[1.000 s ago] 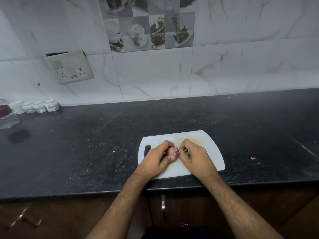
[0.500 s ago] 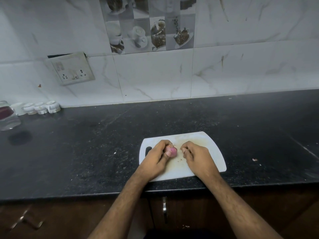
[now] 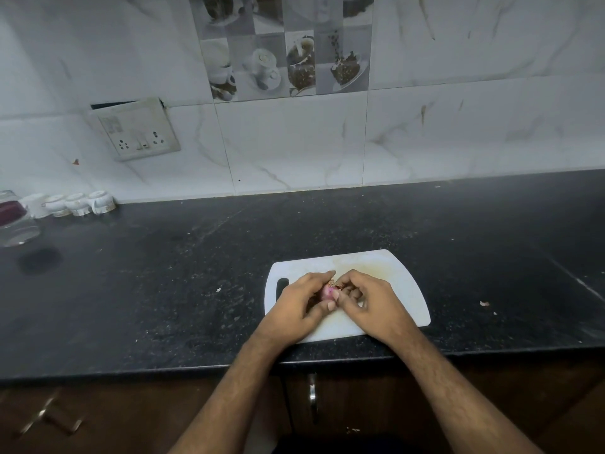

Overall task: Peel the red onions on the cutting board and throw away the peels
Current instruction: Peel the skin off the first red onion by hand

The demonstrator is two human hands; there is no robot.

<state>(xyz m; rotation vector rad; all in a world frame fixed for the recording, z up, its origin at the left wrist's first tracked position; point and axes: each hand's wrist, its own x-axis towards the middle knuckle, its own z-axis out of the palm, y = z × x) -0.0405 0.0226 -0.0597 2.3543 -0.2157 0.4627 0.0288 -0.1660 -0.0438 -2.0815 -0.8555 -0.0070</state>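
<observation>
A small red onion [image 3: 328, 291] is held over the white cutting board [image 3: 397, 280] near the counter's front edge. My left hand [image 3: 299, 304] grips the onion from the left, fingers curled round it. My right hand [image 3: 368, 301] meets it from the right, its fingertips pinching at the dry peel on the onion's top. Most of the onion is hidden between the two hands. Any peel bits lying on the board under the hands are out of sight.
The black counter [image 3: 163, 283] runs wide to both sides, with small peel scraps [image 3: 484, 303] to the right of the board. White cups [image 3: 78, 204] and a glass jar [image 3: 14, 221] stand at the far left by the tiled wall. Cabinet doors lie below the counter edge.
My right hand, which had drawn slightly away from the onion half a second ago, has come back against it and pinches the peel. The left hand kept holding the onion.
</observation>
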